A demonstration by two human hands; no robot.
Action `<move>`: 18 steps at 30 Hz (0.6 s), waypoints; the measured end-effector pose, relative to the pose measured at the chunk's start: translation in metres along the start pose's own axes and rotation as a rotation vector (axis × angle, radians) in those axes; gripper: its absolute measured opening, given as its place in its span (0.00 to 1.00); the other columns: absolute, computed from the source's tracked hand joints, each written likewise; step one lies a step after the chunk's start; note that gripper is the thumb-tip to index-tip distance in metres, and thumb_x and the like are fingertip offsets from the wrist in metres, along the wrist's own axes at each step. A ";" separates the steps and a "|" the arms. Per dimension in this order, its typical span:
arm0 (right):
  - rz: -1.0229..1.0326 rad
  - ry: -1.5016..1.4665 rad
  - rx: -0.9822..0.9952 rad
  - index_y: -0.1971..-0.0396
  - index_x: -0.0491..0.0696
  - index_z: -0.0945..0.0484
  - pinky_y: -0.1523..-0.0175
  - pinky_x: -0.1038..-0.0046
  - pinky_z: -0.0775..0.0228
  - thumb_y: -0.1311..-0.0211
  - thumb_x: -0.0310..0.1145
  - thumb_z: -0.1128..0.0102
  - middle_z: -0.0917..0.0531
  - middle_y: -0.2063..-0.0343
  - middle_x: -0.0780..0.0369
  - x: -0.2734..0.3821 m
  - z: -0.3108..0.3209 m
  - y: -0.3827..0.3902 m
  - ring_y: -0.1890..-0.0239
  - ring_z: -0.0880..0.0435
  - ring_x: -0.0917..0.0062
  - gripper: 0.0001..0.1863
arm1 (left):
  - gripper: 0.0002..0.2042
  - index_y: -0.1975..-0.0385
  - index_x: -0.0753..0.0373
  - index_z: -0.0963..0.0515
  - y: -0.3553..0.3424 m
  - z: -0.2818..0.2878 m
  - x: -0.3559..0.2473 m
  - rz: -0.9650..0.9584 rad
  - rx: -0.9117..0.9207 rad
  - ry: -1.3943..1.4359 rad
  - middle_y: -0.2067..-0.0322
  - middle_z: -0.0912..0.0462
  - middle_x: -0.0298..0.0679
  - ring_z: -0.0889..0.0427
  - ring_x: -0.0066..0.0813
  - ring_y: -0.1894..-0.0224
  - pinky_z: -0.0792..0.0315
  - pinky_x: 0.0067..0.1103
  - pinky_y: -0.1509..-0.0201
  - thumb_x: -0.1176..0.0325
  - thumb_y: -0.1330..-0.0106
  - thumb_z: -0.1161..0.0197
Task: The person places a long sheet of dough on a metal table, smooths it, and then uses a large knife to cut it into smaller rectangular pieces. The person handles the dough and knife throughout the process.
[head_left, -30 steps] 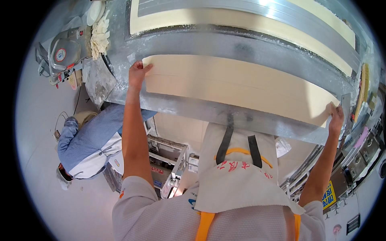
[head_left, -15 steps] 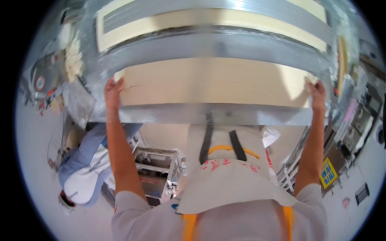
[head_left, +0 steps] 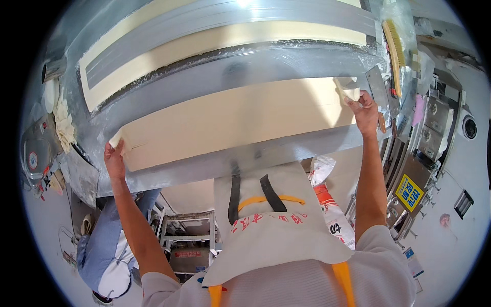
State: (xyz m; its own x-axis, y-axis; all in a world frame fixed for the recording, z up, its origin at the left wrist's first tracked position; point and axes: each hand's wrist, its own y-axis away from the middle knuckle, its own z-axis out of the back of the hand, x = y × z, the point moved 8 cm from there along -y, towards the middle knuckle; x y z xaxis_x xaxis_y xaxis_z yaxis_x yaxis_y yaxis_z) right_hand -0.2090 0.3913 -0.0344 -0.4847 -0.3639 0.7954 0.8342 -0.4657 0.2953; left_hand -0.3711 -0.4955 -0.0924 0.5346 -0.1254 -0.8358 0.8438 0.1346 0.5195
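Note:
A long pale dough sheet [head_left: 240, 117] lies flat on the metal worktable [head_left: 255, 156] in front of me. My left hand [head_left: 114, 159] is closed on its left end, pinching a small folded-up corner between thumb and fingers. At the right end my right hand [head_left: 365, 113] grips the far corner, which is lifted and folded back over the sheet. Both arms are spread wide and the middle of the sheet rests on the table. Farther back lies another dough sheet [head_left: 225, 46] with a grey metal-looking strip [head_left: 230, 26] along it.
Right of my right hand lie a broad-bladed knife [head_left: 377, 88] and a long wooden brush [head_left: 392, 48]. Dough scraps [head_left: 64, 125] sit at the table's left edge beside a metal machine [head_left: 38, 146]. Below are a metal rack [head_left: 186, 227] and a white-and-red sack [head_left: 335, 215].
The view has turned, so the table now slants up to the right. The dough's right corner is folded farther inward in my right hand. The left hand keeps its pinch.

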 end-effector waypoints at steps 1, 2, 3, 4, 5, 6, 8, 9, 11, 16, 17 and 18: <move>0.023 0.049 -0.011 0.54 0.44 0.15 0.56 0.83 0.31 0.35 0.25 0.24 0.14 0.66 0.71 0.000 -0.001 0.002 0.64 0.24 0.91 0.12 | 0.10 0.47 0.62 0.18 0.000 0.003 0.001 -0.016 0.003 -0.005 0.51 0.10 0.35 0.12 0.21 0.51 0.20 0.21 0.45 0.74 0.25 0.32; 0.046 0.098 -0.020 0.54 0.44 0.15 0.56 0.83 0.32 0.35 0.26 0.24 0.15 0.66 0.72 -0.001 -0.002 0.003 0.64 0.25 0.91 0.12 | 0.10 0.47 0.63 0.18 -0.001 0.006 0.002 -0.032 0.006 -0.010 0.51 0.10 0.35 0.12 0.22 0.51 0.21 0.21 0.44 0.75 0.25 0.32; -0.029 -0.010 -0.049 0.55 0.43 0.15 0.57 0.83 0.32 0.34 0.27 0.24 0.15 0.67 0.71 0.005 -0.004 0.005 0.66 0.26 0.91 0.11 | 0.10 0.47 0.63 0.18 -0.002 0.004 0.003 -0.022 -0.003 -0.008 0.51 0.10 0.35 0.12 0.22 0.51 0.21 0.21 0.44 0.75 0.25 0.32; -0.035 -0.021 -0.079 0.55 0.43 0.16 0.57 0.83 0.32 0.34 0.27 0.24 0.15 0.68 0.71 -0.003 0.002 0.002 0.66 0.25 0.91 0.11 | 0.10 0.47 0.63 0.18 -0.003 0.003 0.003 -0.011 -0.012 -0.006 0.51 0.10 0.35 0.12 0.22 0.51 0.21 0.21 0.43 0.75 0.25 0.32; -0.041 -0.032 -0.108 0.55 0.42 0.16 0.57 0.82 0.32 0.34 0.27 0.24 0.15 0.68 0.71 -0.016 0.006 -0.004 0.66 0.25 0.91 0.11 | 0.10 0.47 0.63 0.18 -0.004 0.001 0.004 -0.001 -0.023 -0.003 0.51 0.10 0.35 0.12 0.22 0.50 0.21 0.21 0.43 0.75 0.25 0.32; -0.048 -0.049 -0.131 0.56 0.42 0.16 0.57 0.82 0.31 0.34 0.28 0.24 0.15 0.68 0.70 -0.019 0.006 -0.009 0.65 0.24 0.90 0.11 | 0.10 0.47 0.63 0.19 -0.005 0.003 0.004 0.007 -0.019 -0.001 0.50 0.10 0.36 0.12 0.22 0.50 0.21 0.22 0.43 0.75 0.25 0.32; -0.109 -0.026 -0.157 0.56 0.41 0.16 0.56 0.81 0.29 0.34 0.28 0.24 0.14 0.67 0.69 -0.026 0.011 -0.017 0.64 0.21 0.88 0.12 | 0.11 0.47 0.64 0.19 -0.008 0.006 0.003 0.022 -0.013 0.002 0.50 0.10 0.36 0.12 0.22 0.49 0.21 0.22 0.43 0.76 0.25 0.32; -0.140 -0.014 -0.169 0.56 0.41 0.16 0.55 0.80 0.28 0.35 0.29 0.23 0.13 0.67 0.68 -0.027 0.013 -0.020 0.63 0.20 0.87 0.12 | 0.11 0.46 0.64 0.19 -0.007 0.005 0.003 0.032 -0.002 0.011 0.49 0.11 0.36 0.12 0.22 0.49 0.21 0.22 0.42 0.76 0.25 0.32; -0.121 0.081 -0.195 0.54 0.41 0.16 0.53 0.78 0.25 0.36 0.29 0.23 0.12 0.64 0.65 -0.023 0.016 -0.028 0.60 0.18 0.84 0.15 | 0.12 0.46 0.64 0.19 -0.007 0.003 0.003 0.051 0.019 0.030 0.49 0.11 0.36 0.12 0.22 0.48 0.21 0.22 0.42 0.77 0.26 0.32; -0.060 -0.012 -0.187 0.48 0.40 0.18 0.49 0.74 0.23 0.38 0.29 0.22 0.12 0.57 0.61 -0.026 0.015 -0.040 0.55 0.16 0.79 0.21 | 0.14 0.44 0.63 0.18 -0.010 -0.008 -0.001 0.082 0.017 -0.001 0.49 0.11 0.36 0.12 0.24 0.49 0.20 0.23 0.41 0.76 0.27 0.30; -0.074 -0.010 -0.138 0.47 0.41 0.19 0.49 0.74 0.24 0.38 0.29 0.21 0.12 0.56 0.62 -0.027 0.014 -0.042 0.55 0.16 0.79 0.22 | 0.14 0.43 0.63 0.18 -0.011 -0.008 0.000 0.084 0.022 -0.007 0.48 0.11 0.36 0.12 0.24 0.49 0.20 0.23 0.41 0.76 0.27 0.29; -0.087 -0.008 -0.088 0.46 0.41 0.19 0.49 0.74 0.24 0.39 0.29 0.21 0.13 0.56 0.63 -0.025 0.011 -0.044 0.55 0.16 0.80 0.23 | 0.14 0.44 0.63 0.18 -0.011 -0.007 0.001 0.085 0.027 -0.004 0.48 0.11 0.36 0.12 0.24 0.49 0.20 0.23 0.42 0.76 0.28 0.29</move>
State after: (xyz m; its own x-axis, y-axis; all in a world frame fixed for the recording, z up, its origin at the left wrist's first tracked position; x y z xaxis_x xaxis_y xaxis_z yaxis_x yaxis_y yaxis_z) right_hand -0.2310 0.4299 -0.0615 -0.5522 -0.3123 0.7730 0.7625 -0.5642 0.3167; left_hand -0.3806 -0.4906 -0.1000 0.6043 -0.1185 -0.7879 0.7964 0.1185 0.5930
